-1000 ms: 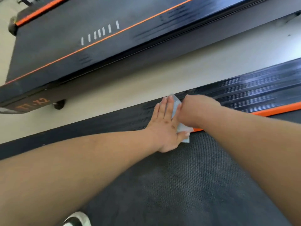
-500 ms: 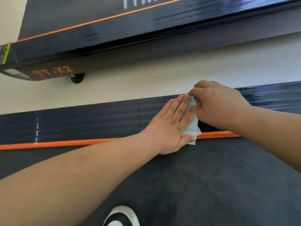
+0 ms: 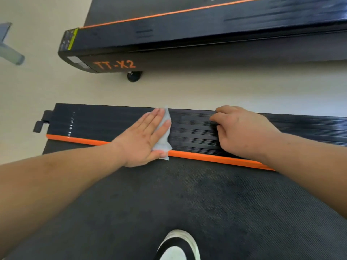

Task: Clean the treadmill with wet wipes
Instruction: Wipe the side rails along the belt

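Note:
A black treadmill lies under me, with a ribbed side rail, an orange strip and a dark belt. A pale wet wipe lies across the rail. My left hand presses flat on the wipe with straight fingers, and part of the wipe sticks out to the right of the fingers. My right hand rests on the rail to the right, a gap away from the wipe, its fingers curled with nothing seen in them.
A second black treadmill marked TT-X2 stands parallel beyond a strip of cream floor. The near rail ends at the left by a small black bracket. A black-and-white shoe stands on the belt. A grey leg shows at far left.
My right hand has let go of the wipe and drawn away to the right. My left hand has slid the wipe leftward along the rail, and the rail's left end has come into view.

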Demonstrator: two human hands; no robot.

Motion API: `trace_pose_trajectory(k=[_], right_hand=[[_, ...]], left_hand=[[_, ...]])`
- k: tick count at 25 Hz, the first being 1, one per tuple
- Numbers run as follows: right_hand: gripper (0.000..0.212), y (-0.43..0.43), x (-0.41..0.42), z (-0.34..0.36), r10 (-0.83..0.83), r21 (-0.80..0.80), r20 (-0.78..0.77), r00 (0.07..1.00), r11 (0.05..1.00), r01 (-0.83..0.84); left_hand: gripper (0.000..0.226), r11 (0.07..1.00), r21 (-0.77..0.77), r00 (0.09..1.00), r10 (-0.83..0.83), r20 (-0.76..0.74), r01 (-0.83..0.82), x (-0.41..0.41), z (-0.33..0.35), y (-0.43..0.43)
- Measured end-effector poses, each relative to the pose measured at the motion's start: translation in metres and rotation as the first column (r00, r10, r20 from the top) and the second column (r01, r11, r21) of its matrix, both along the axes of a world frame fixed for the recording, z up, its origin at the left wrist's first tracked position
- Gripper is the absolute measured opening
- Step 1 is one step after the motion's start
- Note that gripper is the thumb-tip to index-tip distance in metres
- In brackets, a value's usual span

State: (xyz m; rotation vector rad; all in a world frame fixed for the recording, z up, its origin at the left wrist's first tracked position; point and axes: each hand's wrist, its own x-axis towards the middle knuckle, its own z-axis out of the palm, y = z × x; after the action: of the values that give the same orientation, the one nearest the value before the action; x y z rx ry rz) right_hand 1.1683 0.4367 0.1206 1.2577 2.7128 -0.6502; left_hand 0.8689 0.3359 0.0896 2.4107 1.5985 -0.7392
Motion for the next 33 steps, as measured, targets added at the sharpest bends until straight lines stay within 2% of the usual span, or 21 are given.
trace_pose_trajectory(k=[3, 5, 7, 12, 18, 19, 22, 23, 29, 33], right_hand=[[0.03, 0.0, -0.002, 0.004, -0.005, -0.029, 0.004, 1.0, 1.0, 0.005], [0.03, -0.002, 0.005, 0.005, -0.021, -0.033, 0.03, 0.999, 0.999, 0.022], [0.03, -0.001, 0.015, 0.008, -0.029, -0.027, 0.048, 0.998, 0.999, 0.031], [0.026, 0.003, 0.036, 0.026, -0.062, -0.093, 0.075, 0.995, 0.993, 0.069], [0.017, 0.006, 0.097, 0.038, -0.02, -0.254, 0.308, 0.951, 0.962, 0.102], [0.022, 0.005, 0.106, 0.039, 0.004, -0.291, 0.321, 0.947, 0.952, 0.094], [0.06, 0.006, 0.125, 0.042, 0.143, -0.399, 0.337, 0.931, 0.917, 0.004], [0.064, 0.009, 0.129, 0.041, 0.177, -0.412, 0.331, 0.927, 0.911, -0.027], [0.074, 0.0, 0.141, 0.034, 0.263, -0.421, 0.336, 0.904, 0.901, -0.105], [0.073, 0.013, 0.135, 0.036, 0.25, -0.466, 0.369, 0.895, 0.883, -0.054]], left_hand=[[0.089, 0.999, -0.026, 0.999, 0.02, -0.025, -0.02, -0.019, 0.005, -0.005], [0.091, 0.996, -0.058, 0.997, 0.065, -0.032, -0.067, -0.004, 0.005, -0.005], [0.093, 0.991, -0.081, 0.994, 0.107, -0.018, -0.109, 0.031, 0.001, 0.001], [0.093, 0.994, -0.099, 0.995, 0.062, 0.075, -0.055, 0.135, -0.004, 0.025], [0.092, 0.955, -0.21, 0.974, 0.222, 0.035, -0.21, 0.207, 0.005, 0.036], [0.09, 0.945, -0.226, 0.969, 0.246, 0.024, -0.235, 0.221, 0.007, 0.036], [0.086, 0.914, -0.262, 0.95, 0.308, -0.05, -0.31, 0.257, 0.016, 0.037], [0.086, 0.897, -0.288, 0.942, 0.327, -0.073, -0.334, 0.265, 0.02, 0.039], [0.099, 0.817, -0.421, 0.918, 0.37, -0.144, -0.395, 0.278, 0.048, 0.05], [0.093, 0.868, -0.365, 0.938, 0.344, -0.046, -0.336, 0.263, 0.027, 0.041]])
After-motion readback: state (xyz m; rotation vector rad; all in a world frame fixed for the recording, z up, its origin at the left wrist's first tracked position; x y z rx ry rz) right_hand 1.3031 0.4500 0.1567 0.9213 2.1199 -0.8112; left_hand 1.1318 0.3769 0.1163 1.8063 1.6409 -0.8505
